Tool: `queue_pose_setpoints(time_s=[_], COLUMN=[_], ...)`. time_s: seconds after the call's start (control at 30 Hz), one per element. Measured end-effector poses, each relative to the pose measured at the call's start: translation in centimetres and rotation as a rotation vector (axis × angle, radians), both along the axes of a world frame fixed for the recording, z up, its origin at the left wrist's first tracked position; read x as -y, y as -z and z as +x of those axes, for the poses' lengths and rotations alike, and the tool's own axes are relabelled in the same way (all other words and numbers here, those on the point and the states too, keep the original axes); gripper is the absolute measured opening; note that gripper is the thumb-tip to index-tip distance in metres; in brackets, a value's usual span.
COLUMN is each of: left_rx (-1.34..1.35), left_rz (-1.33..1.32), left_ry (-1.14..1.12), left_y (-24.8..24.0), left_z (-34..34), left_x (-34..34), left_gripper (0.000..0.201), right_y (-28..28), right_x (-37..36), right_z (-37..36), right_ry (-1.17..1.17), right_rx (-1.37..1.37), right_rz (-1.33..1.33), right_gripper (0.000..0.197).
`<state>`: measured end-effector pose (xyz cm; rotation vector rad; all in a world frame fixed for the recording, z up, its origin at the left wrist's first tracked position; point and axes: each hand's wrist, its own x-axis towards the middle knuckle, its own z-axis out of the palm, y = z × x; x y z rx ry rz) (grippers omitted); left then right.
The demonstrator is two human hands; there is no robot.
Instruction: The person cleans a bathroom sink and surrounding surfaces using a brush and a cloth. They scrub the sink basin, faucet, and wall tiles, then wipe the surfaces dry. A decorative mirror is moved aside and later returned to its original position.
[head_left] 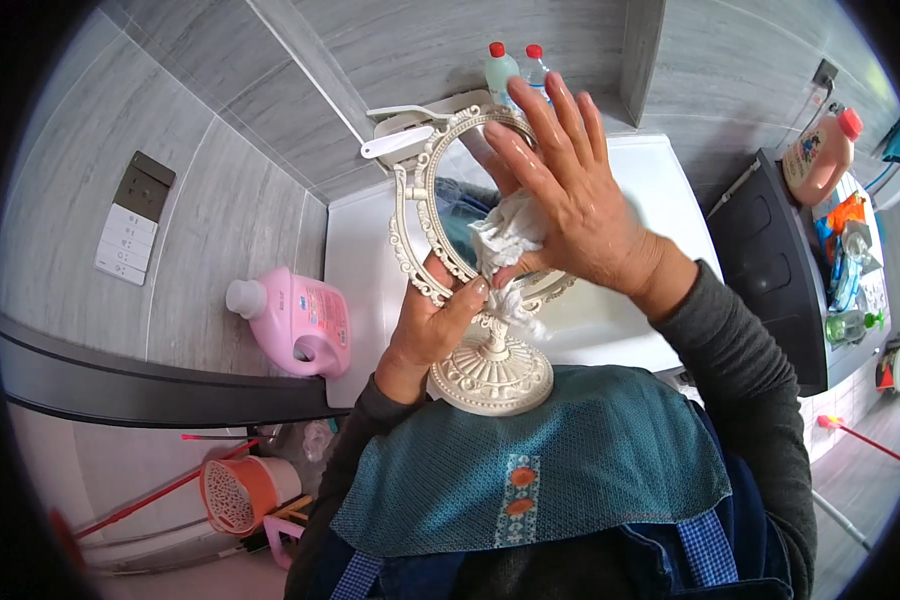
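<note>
An ornate cream-coloured vanity mirror (425, 205) on a round pedestal base stands tilted in front of my body. My left hand (432, 325) is closed on the lower left of its frame, thumb on the near side. A crumpled white cloth (507, 235) lies against the glass, held by the thumb and palm of my right hand (595, 205). The fingers of that hand stretch upward, wet-looking, over the upper right of the mirror and hide part of it. A loose end of the cloth hangs down beside the stand.
The mirror is over a white basin (645, 180). A pink jug (300, 322) stands left of it. Behind are two red-capped bottles (501, 72) and a white-handled brush (397, 142). At right, a dark cabinet (770, 250) bears a peach-coloured jug (820, 160). An orange-white basket (235, 495) is lower left.
</note>
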<state>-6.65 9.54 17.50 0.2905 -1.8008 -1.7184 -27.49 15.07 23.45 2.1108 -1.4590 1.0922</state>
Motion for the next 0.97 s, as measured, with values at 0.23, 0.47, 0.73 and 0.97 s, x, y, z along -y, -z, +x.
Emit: queue_pose_setpoints(time_s=[0.23, 0.47, 0.73, 0.97], left_rx=[-0.032, -0.052, 0.018, 0.026], left_rz=[0.020, 0.029, -0.032, 0.002], left_ry=[0.026, -0.029, -0.069, -0.105], left_y=[-0.4, -1.6, -1.5, -0.8], left_z=[-0.3, -0.9, -0.5, 0.4], left_x=[-0.4, -1.3, -1.2, -1.1], left_gripper=[0.054, 0.043, 0.025, 0.034], right_y=[-3.8, -3.8, -4.1, -0.5], right_x=[2.0, 2.8, 3.0, 2.3], right_z=[-0.6, -0.9, -1.8, -4.4], right_ry=[-0.095, -0.263, -0.449, -0.335], right_rx=[-0.122, 0.149, 0.531, 0.514], right_rz=[0.014, 0.095, 0.383, 0.298], right_gripper=[0.114, 0.062, 0.034, 0.049])
